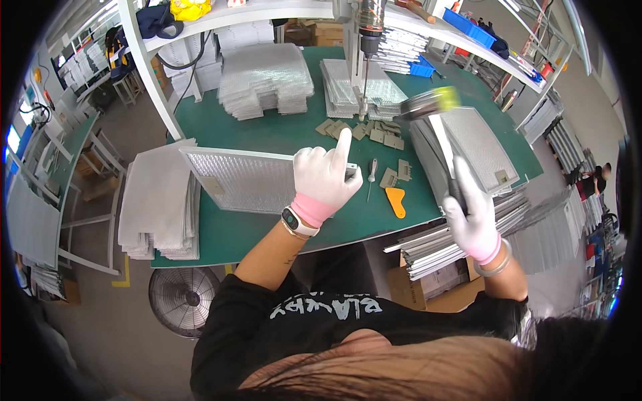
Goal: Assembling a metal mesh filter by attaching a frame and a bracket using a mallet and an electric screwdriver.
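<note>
My left hand (322, 179), in a white glove with a pink cuff, grips the right end of a framed silver mesh panel (247, 179); its index finger points up. The panel stands tilted on the green table (267, 136), with a small beige plate (212, 185) near its lower left corner. In my right hand (473, 217), also gloved, is the handle of a mallet (440, 137). Its black and yellow head is raised and blurred by motion, in front of a stack of mesh panels (478, 144). Between my hands lie a screwdriver (372, 171) and a yellow scraper (396, 200).
Small beige plates (384, 134) lie scattered beneath a drill-like tool (369, 40). Stacks of silver sheets (264, 77) stand at the back, and more sheets (157, 200) at the left. Metal strips (435, 244) jut out below the front right edge; a floor fan (184, 301) stands front left.
</note>
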The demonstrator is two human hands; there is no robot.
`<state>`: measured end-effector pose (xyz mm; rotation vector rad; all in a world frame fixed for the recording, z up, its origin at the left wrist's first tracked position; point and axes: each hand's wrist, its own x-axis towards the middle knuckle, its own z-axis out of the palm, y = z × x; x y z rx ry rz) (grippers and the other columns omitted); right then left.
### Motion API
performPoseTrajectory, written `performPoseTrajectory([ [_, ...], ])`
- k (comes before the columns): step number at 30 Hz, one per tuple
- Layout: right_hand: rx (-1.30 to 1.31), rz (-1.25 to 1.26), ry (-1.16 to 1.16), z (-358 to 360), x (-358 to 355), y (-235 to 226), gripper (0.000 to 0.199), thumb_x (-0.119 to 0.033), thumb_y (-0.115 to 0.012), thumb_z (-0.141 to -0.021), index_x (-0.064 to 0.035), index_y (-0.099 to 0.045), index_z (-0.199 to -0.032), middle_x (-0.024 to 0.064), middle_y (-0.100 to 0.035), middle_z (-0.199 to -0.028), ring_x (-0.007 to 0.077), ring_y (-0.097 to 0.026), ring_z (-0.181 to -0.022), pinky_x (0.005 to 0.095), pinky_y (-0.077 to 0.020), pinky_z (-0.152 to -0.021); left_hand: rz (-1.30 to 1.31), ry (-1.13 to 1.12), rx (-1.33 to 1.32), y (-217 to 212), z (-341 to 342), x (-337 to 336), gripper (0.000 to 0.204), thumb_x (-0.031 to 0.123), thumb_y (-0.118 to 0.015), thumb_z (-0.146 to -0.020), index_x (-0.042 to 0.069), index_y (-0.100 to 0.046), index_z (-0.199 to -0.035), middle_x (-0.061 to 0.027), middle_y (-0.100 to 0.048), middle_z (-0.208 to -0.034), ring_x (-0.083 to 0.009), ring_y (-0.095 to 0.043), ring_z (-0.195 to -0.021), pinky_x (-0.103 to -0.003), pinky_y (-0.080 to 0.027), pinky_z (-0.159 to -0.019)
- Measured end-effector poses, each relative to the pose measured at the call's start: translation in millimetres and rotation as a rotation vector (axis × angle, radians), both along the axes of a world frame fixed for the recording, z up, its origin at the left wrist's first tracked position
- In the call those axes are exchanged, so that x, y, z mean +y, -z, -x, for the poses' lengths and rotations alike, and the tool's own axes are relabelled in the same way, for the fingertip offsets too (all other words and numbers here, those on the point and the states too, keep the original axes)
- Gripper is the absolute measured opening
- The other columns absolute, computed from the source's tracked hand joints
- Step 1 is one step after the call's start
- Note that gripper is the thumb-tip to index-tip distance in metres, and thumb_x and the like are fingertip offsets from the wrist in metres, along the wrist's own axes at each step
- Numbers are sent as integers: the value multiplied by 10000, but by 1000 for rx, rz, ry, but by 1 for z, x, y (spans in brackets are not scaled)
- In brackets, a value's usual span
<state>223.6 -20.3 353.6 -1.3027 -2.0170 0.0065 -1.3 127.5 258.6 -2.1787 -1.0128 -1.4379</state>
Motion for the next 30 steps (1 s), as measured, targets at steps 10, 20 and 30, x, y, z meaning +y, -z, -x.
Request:
performPoseTrajectory([
  [10, 1, 523, 86, -7, 48, 161, 578, -135, -556, -875, -126, -410, -1434, 256, -636, -978, 412, -622, -865, 452, -502, -781, 89, 87, 0, -1, 3, -4, 649, 274, -745, -641, 49, -576, -1226, -70, -572, -720, -242, -543, -612, -387, -421, -636],
  [20, 420, -632, -125, 62, 206, -34, 642, -165, -667, -874, 13, -361, -1409, 222, -489, -1297, 336, -488, -1190, 411, -379, -1036, 64, 93, 9, 0, 7, -7, 287, 295, -750, -661, 82, -653, -826, -62, -631, -896, -245, -597, -838, -415, -465, -750],
  [30, 1318, 165, -703, 95, 200, -121, 150, -244, -613, -920, -156, -543, -1019, 22, -565, -721, 133, -540, -549, 253, -451, -445, 116, 47, -5, -4, -5, 12, 331, 336, -747, -671, 118, -537, -537, -46, -495, -563, -250, -515, -579, -409, -393, -624],
])
